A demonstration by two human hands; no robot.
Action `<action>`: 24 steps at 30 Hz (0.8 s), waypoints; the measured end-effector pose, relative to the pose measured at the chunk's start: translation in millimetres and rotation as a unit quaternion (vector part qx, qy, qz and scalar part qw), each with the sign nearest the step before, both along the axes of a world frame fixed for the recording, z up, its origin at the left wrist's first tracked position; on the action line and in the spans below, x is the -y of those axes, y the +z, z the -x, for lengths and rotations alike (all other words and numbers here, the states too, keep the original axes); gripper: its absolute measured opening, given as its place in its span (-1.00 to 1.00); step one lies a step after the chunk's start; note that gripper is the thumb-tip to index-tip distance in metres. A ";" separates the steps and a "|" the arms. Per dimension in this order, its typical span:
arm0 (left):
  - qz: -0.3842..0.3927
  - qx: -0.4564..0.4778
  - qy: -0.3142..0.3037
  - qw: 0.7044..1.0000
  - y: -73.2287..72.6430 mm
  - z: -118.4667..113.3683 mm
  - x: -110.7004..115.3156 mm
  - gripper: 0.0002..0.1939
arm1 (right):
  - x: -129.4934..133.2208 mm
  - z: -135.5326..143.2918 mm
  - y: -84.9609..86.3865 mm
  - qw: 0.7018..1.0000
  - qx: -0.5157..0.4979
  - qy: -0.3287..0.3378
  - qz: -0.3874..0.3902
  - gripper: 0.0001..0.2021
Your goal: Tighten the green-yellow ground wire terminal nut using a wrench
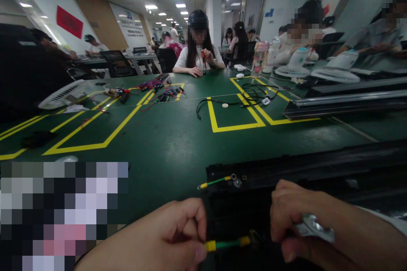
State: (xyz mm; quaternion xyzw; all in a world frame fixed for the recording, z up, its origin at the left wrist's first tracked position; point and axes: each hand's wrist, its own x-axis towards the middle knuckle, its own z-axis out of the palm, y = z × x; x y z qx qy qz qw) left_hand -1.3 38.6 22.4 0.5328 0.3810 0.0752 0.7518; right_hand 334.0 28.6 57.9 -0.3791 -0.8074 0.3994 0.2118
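Near the bottom centre, my left hand (178, 233) pinches the yellow end of a short green wire (227, 244). The wire's other yellow end lies over a black metal profile (286, 165), close to my right hand (292, 220). My right hand is curled round a silver wrench (314, 227), whose head sticks out towards the wrist. A second green wire with yellow ends (216, 182) is at the profile's left end, beside a ring washer and a round metal fastener (237, 182). The fingertips of my right hand are partly hidden.
Black cables (219, 101) and a small white disc (225, 105) lie mid-table. Bundled red and black wires (155, 84) are further left. Metal profiles (343, 103) and white fans (292, 69) stand at the right. A person (199, 50) sits opposite.
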 end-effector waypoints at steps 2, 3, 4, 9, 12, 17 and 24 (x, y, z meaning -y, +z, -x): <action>-0.004 0.005 -0.001 1.000 -5.3 2.6 -1.1 -0.65 | -4.5 0.0 7.1 0.999 0.031 0.012 0.030 -0.90; -0.006 0.006 0.000 1.000 -6.9 3.3 -1.5 -0.66 | -6.7 -0.1 9.5 0.999 0.028 0.016 0.031 -0.91; -0.007 0.008 0.000 1.000 -7.5 3.5 -1.8 -0.66 | -8.9 -0.2 11.1 0.999 0.023 0.020 0.032 -0.90; 0.025 0.009 0.013 1.000 -1.6 1.3 0.1 -0.68 | -21.7 -2.1 12.6 0.997 0.003 0.072 0.009 -0.88; 0.034 0.018 0.008 0.999 0.3 1.2 1.3 -0.68 | -26.1 -3.1 16.0 0.996 -0.008 0.090 -0.008 -0.82; 0.037 0.020 0.016 0.999 -1.3 1.8 1.3 -0.67 | -27.3 1.0 24.5 0.994 0.017 0.104 -0.009 -0.83; 0.018 0.013 0.013 1.000 -2.5 2.0 1.0 -0.66 | -39.0 11.5 31.2 0.985 -0.021 0.169 -0.018 -0.81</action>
